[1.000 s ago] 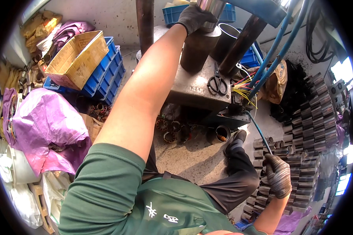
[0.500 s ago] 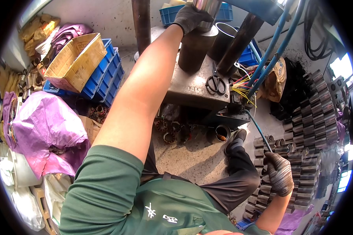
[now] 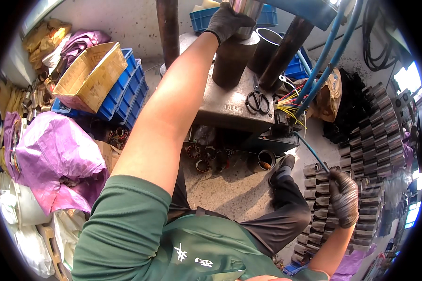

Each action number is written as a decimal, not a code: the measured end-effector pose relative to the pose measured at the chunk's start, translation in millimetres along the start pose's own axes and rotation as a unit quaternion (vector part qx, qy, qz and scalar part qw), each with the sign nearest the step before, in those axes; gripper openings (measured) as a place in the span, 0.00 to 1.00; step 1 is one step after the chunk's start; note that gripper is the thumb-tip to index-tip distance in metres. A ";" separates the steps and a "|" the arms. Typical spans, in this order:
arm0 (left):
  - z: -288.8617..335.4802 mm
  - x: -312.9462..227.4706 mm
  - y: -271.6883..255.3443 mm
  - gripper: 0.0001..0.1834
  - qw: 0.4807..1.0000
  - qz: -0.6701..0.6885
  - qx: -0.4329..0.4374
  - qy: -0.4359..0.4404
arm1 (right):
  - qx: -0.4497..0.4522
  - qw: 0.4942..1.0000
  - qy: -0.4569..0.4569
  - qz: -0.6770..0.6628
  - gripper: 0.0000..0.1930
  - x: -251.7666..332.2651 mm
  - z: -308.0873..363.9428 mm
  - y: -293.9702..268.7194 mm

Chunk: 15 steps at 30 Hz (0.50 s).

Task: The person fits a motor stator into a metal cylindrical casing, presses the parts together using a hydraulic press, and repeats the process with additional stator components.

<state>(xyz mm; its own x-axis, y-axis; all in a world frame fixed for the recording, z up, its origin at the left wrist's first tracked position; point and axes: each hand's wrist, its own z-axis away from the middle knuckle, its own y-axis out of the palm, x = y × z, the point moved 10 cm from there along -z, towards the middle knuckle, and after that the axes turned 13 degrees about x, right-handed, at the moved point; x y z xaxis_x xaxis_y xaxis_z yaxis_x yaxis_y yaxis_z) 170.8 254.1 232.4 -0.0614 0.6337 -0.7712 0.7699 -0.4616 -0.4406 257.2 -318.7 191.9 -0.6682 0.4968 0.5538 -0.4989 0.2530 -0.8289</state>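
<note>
My left hand (image 3: 226, 22), in a dark glove, reaches far forward with its fingers closed round a shiny metal cylinder (image 3: 246, 11). This cylinder stands upright on top of a darker, thick cylindrical block (image 3: 230, 63), which rests on a steel press table (image 3: 220, 100). At the right, my right hand (image 3: 344, 199), in a dirty grey glove, is wrapped round the end of a thin blue-green lever (image 3: 312, 152). The lever slants up to a mechanism at the table's right side. Black-handled scissors (image 3: 258, 100) lie on the table, touched by neither hand.
Dark steel columns (image 3: 168, 33) flank the block. Blue hoses (image 3: 330, 65) and coloured wires (image 3: 290, 107) hang at the right. Many metal sleeves (image 3: 365, 140) are stacked beyond my right hand. Blue crates (image 3: 126, 93), a cardboard box (image 3: 91, 77) and a purple bag (image 3: 58, 157) stand left.
My right hand has shifted right and slightly up with the lever's end, so the lever lies at a flatter slant. The left hand stays on the metal cylinder.
</note>
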 end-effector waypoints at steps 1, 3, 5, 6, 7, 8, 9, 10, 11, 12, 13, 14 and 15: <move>0.7 0.6 1.6 0.45 1.000 0.000 0.002 0.006 | -0.062 0.998 -0.030 0.014 0.12 -1.0 -7.6 -14.6; 0.5 3.4 2.4 0.46 1.000 -0.003 0.009 0.016 | -0.165 0.976 -0.100 0.101 0.12 14.2 -36.4 -46.7; -5.5 -4.7 12.3 0.48 0.999 0.009 0.013 0.030 | -0.254 0.950 -0.153 0.100 0.14 28.4 -50.5 -89.8; -6.4 -4.2 12.9 0.48 0.999 0.009 0.012 0.033 | -0.253 0.948 -0.142 0.129 0.15 31.2 -66.9 -100.5; -6.6 -1.8 12.1 0.49 0.999 0.009 0.010 0.033 | -0.252 0.946 -0.133 0.156 0.16 35.0 -84.3 -107.4; -6.7 1.0 9.5 0.50 0.999 0.005 0.007 0.034 | -0.264 0.939 -0.137 0.172 0.18 42.9 -100.3 -110.4; -7.7 1.7 10.9 0.51 0.999 0.009 0.005 0.035 | -0.278 0.931 -0.138 0.193 0.21 51.7 -111.0 -117.0; -10.3 1.0 11.8 0.51 0.999 0.012 0.002 0.039 | -0.299 0.920 -0.130 0.217 0.26 50.7 -121.5 -126.2; -11.9 1.4 11.9 0.52 0.999 0.013 -0.002 0.043 | -0.320 0.908 -0.124 0.239 0.30 48.7 -131.9 -134.5; -13.3 2.5 12.2 0.53 0.999 0.014 -0.007 0.045 | -0.316 0.913 -0.086 0.243 0.41 51.7 -142.2 -141.3; -15.2 2.5 12.5 0.54 0.999 0.016 -0.011 0.049 | -0.319 0.912 -0.084 0.245 0.41 57.8 -148.1 -147.4; -16.2 5.9 10.4 0.54 0.998 0.014 -0.016 0.052 | -0.278 0.936 -0.026 0.214 0.46 49.6 -164.4 -150.2; -16.4 8.9 7.5 0.55 0.998 0.013 -0.021 0.052 | -0.236 0.954 0.031 0.182 0.51 41.0 -175.8 -150.8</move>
<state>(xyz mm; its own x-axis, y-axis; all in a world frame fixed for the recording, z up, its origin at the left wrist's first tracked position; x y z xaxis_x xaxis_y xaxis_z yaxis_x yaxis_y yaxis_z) 186.4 266.4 229.7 0.0245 0.6841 -0.7289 0.7962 -0.4542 -0.3996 402.1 -190.6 325.7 -0.7088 0.6673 0.2287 0.0734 0.3922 -0.9169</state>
